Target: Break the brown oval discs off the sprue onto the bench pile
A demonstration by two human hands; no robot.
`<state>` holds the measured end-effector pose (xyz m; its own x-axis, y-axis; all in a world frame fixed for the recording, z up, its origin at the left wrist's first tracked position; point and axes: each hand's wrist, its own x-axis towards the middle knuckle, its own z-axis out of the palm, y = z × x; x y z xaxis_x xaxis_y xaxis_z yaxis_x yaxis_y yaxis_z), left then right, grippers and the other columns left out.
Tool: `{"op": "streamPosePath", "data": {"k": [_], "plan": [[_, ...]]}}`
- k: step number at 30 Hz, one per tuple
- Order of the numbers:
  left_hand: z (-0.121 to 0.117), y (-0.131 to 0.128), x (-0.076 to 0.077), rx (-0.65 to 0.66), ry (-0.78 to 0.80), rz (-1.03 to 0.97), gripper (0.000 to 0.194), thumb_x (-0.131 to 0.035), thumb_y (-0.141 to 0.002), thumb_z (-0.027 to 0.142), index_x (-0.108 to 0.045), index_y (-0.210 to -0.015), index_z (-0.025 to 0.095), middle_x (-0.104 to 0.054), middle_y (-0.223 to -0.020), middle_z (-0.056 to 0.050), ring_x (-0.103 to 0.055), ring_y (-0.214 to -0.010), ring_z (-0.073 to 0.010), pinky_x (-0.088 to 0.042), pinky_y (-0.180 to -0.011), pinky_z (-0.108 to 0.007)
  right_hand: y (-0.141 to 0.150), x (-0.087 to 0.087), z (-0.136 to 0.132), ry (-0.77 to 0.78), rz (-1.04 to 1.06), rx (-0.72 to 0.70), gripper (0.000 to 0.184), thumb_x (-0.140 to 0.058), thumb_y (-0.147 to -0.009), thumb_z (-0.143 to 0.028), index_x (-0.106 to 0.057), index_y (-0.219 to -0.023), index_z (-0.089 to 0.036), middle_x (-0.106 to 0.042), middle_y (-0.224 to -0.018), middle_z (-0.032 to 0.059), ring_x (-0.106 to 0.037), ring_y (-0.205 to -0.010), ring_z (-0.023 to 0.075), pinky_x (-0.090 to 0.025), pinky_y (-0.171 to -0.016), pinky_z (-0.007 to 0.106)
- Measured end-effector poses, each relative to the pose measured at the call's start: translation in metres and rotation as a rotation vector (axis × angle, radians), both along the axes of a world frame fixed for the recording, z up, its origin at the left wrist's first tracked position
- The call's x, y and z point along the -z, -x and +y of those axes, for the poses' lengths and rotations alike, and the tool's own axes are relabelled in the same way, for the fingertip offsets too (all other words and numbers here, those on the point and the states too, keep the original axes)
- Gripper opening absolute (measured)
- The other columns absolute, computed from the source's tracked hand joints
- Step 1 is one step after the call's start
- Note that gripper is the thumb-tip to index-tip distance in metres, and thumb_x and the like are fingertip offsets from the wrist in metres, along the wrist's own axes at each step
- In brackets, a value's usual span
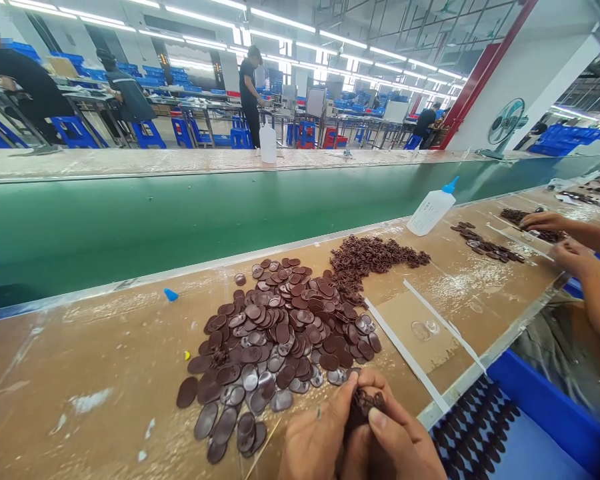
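My left hand (316, 437) and my right hand (399, 440) meet at the bottom edge of the view, both pinching one small dark brown part (365, 403) between thumbs and fingers. Just beyond them a wide heap of flat brown oval pieces (280, 337) covers the brown worktop (105, 360). Farther back lies a pile of smaller, spiky brown parts (367, 257). A taped clear sheet (423, 327) sits to the right of the ovals.
A green conveyor belt (180, 213) runs behind the worktop. A white squeeze bottle (431, 209) with a blue tip lies near it. A co-worker's hands (555, 233) handle brown parts at the right. A blue bin (540, 433) with ovals sits below right. A blue cap (171, 294) lies left.
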<state>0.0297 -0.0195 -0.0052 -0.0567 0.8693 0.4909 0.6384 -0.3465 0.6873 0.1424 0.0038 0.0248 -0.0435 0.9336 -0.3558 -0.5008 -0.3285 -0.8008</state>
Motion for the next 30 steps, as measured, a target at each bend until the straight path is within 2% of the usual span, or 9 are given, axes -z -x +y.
{"op": "streamPosePath", "data": {"k": [2, 6, 9, 13, 16, 19, 22, 26, 30], "plan": [[0.000, 0.001, -0.002, -0.008, 0.005, 0.049, 0.047, -0.030, -0.104, 0.047, -0.039, -0.144, 0.023, -0.077, -0.116, -0.006, -0.078, -0.087, -0.0153, -0.061, -0.076, -0.019, 0.001, 0.002, 0.000, 0.011, 0.006, -0.002, 0.035, -0.089, -0.063, -0.041, -0.082, -0.094, -0.025, -0.067, -0.105, 0.0049, -0.061, -0.089, 0.0213, -0.054, -0.077, 0.025], [-0.001, 0.002, -0.004, 0.002, -0.004, 0.019, 0.046, -0.032, -0.104, 0.044, -0.041, -0.143, 0.020, -0.077, -0.115, -0.008, -0.078, -0.086, -0.0150, -0.060, -0.081, -0.020, 0.003, 0.004, -0.001, -0.001, 0.007, -0.009, 0.035, -0.085, -0.067, -0.040, -0.080, -0.098, -0.024, -0.067, -0.109, 0.0071, -0.062, -0.088, 0.0227, -0.055, -0.075, 0.027], [-0.001, 0.001, -0.004, 0.017, -0.016, 0.010, 0.046, -0.034, -0.104, 0.043, -0.042, -0.142, 0.019, -0.078, -0.113, -0.008, -0.078, -0.080, -0.0128, -0.059, -0.081, -0.018, 0.002, 0.003, 0.000, -0.043, -0.022, -0.008, 0.031, -0.085, -0.067, -0.041, -0.079, -0.092, -0.023, -0.068, -0.107, 0.0079, -0.063, -0.093, 0.0252, -0.055, -0.079, 0.029], [-0.001, 0.000, -0.007, -0.010, -0.066, -0.010, 0.045, -0.038, -0.104, 0.041, -0.050, -0.137, 0.014, -0.078, -0.111, -0.011, -0.078, -0.088, -0.0125, -0.057, -0.085, -0.014, 0.002, 0.004, 0.000, -0.038, 0.000, -0.015, 0.028, -0.086, -0.067, -0.040, -0.079, -0.088, -0.023, -0.068, -0.106, 0.0063, -0.063, -0.091, 0.0235, -0.054, -0.080, 0.028], [-0.001, 0.000, -0.007, -0.019, -0.075, -0.025, 0.044, -0.040, -0.103, 0.040, -0.052, -0.136, 0.014, -0.077, -0.116, -0.011, -0.076, -0.097, -0.0121, -0.055, -0.090, -0.014, 0.003, 0.006, -0.001, -0.033, 0.010, -0.011, 0.027, -0.085, -0.067, -0.039, -0.079, -0.087, -0.022, -0.068, -0.106, 0.0072, -0.063, -0.088, 0.0231, -0.055, -0.076, 0.028], [-0.001, 0.000, -0.004, 0.000, -0.070, -0.073, 0.044, -0.042, -0.102, 0.041, -0.052, -0.137, 0.016, -0.075, -0.121, -0.013, -0.074, -0.104, -0.0154, -0.056, -0.095, -0.021, 0.004, 0.005, -0.001, -0.047, -0.001, 0.007, 0.028, -0.086, -0.066, -0.039, -0.079, -0.085, -0.021, -0.067, -0.105, 0.0079, -0.063, -0.089, 0.0233, -0.055, -0.075, 0.027], [-0.001, 0.003, 0.002, -0.010, -0.045, -0.106, 0.044, -0.044, -0.101, 0.042, -0.053, -0.137, 0.018, -0.076, -0.118, -0.014, -0.076, -0.099, -0.0199, -0.061, -0.088, -0.027, 0.004, 0.003, -0.001, -0.057, -0.021, 0.046, 0.031, -0.088, -0.065, -0.037, -0.081, -0.092, -0.022, -0.068, -0.103, 0.0073, -0.063, -0.096, 0.0244, -0.053, -0.085, 0.028], [-0.002, 0.005, 0.006, -0.011, 0.005, -0.068, 0.044, -0.048, -0.099, 0.043, -0.056, -0.136, 0.021, -0.077, -0.114, -0.011, -0.077, -0.096, -0.0204, -0.063, -0.082, -0.026, 0.003, 0.000, -0.001, -0.033, -0.044, 0.064, 0.033, -0.090, -0.063, -0.037, -0.082, -0.091, -0.022, -0.071, -0.102, 0.0089, -0.065, -0.095, 0.0260, -0.054, -0.087, 0.031], [-0.001, 0.004, 0.005, -0.044, -0.001, -0.098, 0.043, -0.044, -0.100, 0.045, -0.055, -0.134, 0.021, -0.077, -0.116, -0.010, -0.076, -0.098, -0.0208, -0.063, -0.085, -0.028, -0.001, -0.002, 0.001, -0.033, -0.061, 0.021, 0.032, -0.089, -0.065, -0.039, -0.083, -0.091, -0.021, -0.070, -0.110, 0.0112, -0.064, -0.102, 0.0287, -0.054, -0.090, 0.033]]}}
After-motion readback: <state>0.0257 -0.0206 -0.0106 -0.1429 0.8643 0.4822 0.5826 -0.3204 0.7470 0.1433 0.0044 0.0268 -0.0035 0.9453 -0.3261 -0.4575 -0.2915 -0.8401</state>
